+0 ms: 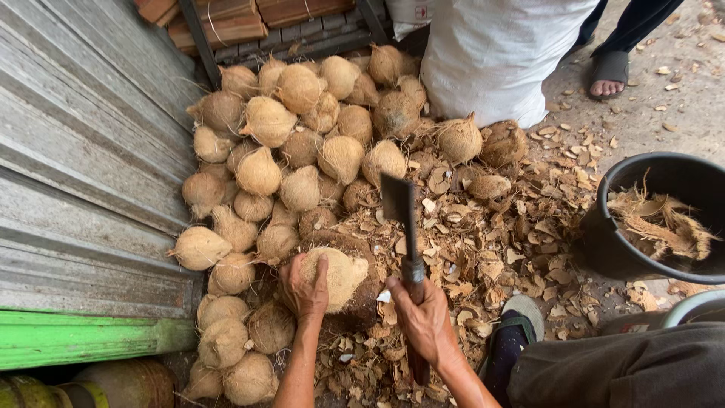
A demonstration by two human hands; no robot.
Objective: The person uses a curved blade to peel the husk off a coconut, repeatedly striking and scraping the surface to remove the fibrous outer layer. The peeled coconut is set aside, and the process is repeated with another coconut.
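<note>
My left hand grips a pale husked coconut, holding it down on a wooden chopping block. My right hand is closed on the handle of a cleaver, its dark square blade raised upright just right of the coconut. A large pile of husked coconuts lies beyond and to the left of my hands.
Corrugated metal sheeting walls the left side. A white sack stands at the top. A black bucket with husk fibres sits at right. Shell chips litter the ground. Another person's sandalled foot is at top right; my own foot is below.
</note>
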